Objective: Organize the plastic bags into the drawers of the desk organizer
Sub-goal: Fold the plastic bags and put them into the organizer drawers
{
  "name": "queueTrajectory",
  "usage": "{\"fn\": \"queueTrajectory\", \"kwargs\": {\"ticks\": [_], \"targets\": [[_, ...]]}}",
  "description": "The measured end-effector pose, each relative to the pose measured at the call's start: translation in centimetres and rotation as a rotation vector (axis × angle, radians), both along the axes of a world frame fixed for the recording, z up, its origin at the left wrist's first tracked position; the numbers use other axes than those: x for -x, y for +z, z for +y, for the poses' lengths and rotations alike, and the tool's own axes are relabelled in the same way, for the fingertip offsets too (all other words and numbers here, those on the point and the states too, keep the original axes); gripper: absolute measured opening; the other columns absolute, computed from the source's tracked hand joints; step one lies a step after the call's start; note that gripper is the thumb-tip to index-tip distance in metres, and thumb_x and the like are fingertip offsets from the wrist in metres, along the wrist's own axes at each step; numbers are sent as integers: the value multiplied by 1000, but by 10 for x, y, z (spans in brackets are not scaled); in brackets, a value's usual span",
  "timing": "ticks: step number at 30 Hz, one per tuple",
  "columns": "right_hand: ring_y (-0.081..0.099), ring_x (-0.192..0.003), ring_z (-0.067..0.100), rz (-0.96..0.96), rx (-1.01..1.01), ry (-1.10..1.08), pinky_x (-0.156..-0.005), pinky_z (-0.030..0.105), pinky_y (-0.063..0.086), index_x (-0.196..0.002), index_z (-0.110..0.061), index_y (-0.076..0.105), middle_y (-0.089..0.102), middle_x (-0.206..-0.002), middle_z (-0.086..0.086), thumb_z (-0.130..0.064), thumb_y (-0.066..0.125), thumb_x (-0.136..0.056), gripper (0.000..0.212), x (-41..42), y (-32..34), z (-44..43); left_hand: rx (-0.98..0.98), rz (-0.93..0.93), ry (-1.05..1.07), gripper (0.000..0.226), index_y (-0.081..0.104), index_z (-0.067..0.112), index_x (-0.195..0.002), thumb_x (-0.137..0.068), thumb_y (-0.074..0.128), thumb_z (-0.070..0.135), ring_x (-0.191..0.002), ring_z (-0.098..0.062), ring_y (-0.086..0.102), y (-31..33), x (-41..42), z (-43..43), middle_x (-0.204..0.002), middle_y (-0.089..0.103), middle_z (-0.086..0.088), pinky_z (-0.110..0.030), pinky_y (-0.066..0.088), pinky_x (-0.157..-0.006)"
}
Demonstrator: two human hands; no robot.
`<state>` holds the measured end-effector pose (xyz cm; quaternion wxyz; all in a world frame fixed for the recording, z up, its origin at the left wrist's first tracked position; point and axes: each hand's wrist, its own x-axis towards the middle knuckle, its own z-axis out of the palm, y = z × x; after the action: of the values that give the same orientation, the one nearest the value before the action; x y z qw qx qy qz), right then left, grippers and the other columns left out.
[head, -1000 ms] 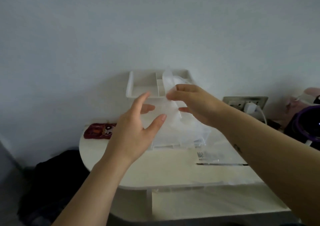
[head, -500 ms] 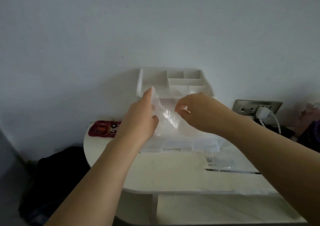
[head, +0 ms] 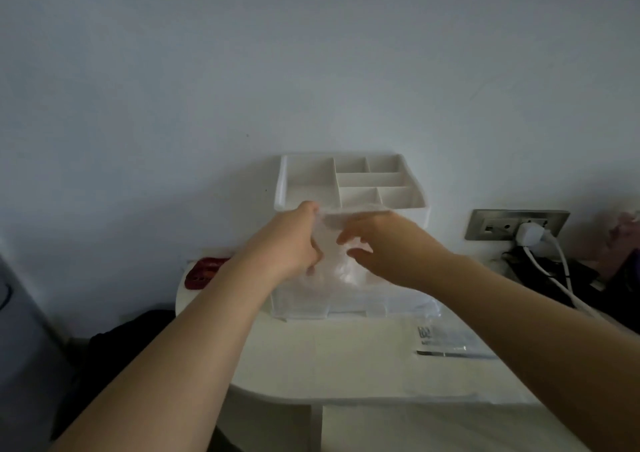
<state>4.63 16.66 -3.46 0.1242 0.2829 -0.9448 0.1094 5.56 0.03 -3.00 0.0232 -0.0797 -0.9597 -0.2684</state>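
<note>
Both my hands are up in front of the white plastic desk organizer (head: 349, 188), whose open top tray is split into several compartments and whose clear drawers sit below it on the pale rounded table (head: 329, 358). My left hand (head: 294, 240) is clenched on the left edge of a thin, crinkled clear plastic bag (head: 334, 243), the thumb pressing the film against the curled fingers, just under the front lip of the tray. My right hand (head: 377, 243) meets the same bag from the right side, its fingers (head: 346, 235) bent onto the film; I cannot tell how tightly they pinch it. The bag hangs between the two hands, right against the upper part of the drawer front, and it blurs into the clear drawers behind it, so I cannot tell whether any of it is inside a drawer. A second flat clear bag with dark printed lettering (head: 446, 340) lies on the table to the right, near the organizer's base. A red patterned object (head: 202, 271) peeks out behind my left forearm, and a white plug (head: 530, 235) sits in the grey wall socket plate (head: 498, 223) on the right
</note>
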Motion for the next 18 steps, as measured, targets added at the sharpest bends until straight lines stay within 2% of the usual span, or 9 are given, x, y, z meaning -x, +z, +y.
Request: {"fn": "queueTrajectory", "kwargs": {"ticks": [2,5,8,9,10,11,13,16,18], "targets": [[54,-110,8,-34,-54,-31,-98,31,46,-120,-30,61,55,-129,-14,-31,65,-86,34,2,-9,4,99,37,31,65,32,25,-138,-83,64,11,-86,-21,64,-1,-1,1,-98,65,-3,-30,47,-67],[54,-104,6,-136,-75,-53,-93,30,49,-127,-31,54,57,-122,-13,-38,71,-78,53,4,-12,7,208,100,113,64,31,25,-134,-81,67,21,-95,-30,59,2,-5,-6,-110,58,-6,-34,46,-74],[56,-103,9,-223,-68,-78,-93,32,49,-132,-30,49,60,-117,-10,-40,75,-75,63,6,-10,6,296,425,228,63,34,21,-136,-83,68,21,-100,-29,56,9,-16,-7,-116,51,-5,-33,36,-72],[56,-104,11,-246,-77,-79,-94,33,48,-132,-28,48,61,-116,-8,-40,75,-75,64,7,-8,4,264,548,200,54,42,21,-131,-83,67,18,-96,-26,57,10,-21,-4,-114,52,-4,-30,35,-69],[56,-106,12,-270,-94,-77,-95,33,47,-132,-26,48,61,-116,-7,-39,75,-76,64,7,-7,2,242,595,137,43,50,22,-123,-84,65,14,-92,-24,58,10,-25,1,-110,54,-1,-30,36,-67],[56,-108,14,-296,-116,-79,-97,33,45,-132,-25,48,60,-117,-5,-39,74,-77,62,8,-6,0,244,563,62,33,56,23,-115,-85,63,11,-90,-22,59,9,-29,6,-106,56,1,-30,39,-67],[53,-109,14,-340,-156,-81,-98,29,41,-131,-21,50,58,-122,-3,-37,72,-80,57,8,-1,-1,358,323,-40,22,61,19,-111,-90,57,13,-98,-22,61,6,-26,18,-108,60,0,-32,47,-76],[50,-100,10,-320,-162,-76,-93,24,37,-123,-19,58,57,-121,-2,-32,69,-84,43,5,11,2,594,-69,-85,32,55,10,-128,-96,51,15,-117,-25,53,6,-9,26,-130,54,-10,-33,42,-99],[53,-104,11,-236,-130,-76,-96,26,40,-118,-18,62,59,-119,-2,-28,66,-86,34,1,20,5,671,-182,-135,32,54,9,-128,-98,46,16,-119,-25,51,6,1,28,-133,53,-9,-31,40,-99]]}}
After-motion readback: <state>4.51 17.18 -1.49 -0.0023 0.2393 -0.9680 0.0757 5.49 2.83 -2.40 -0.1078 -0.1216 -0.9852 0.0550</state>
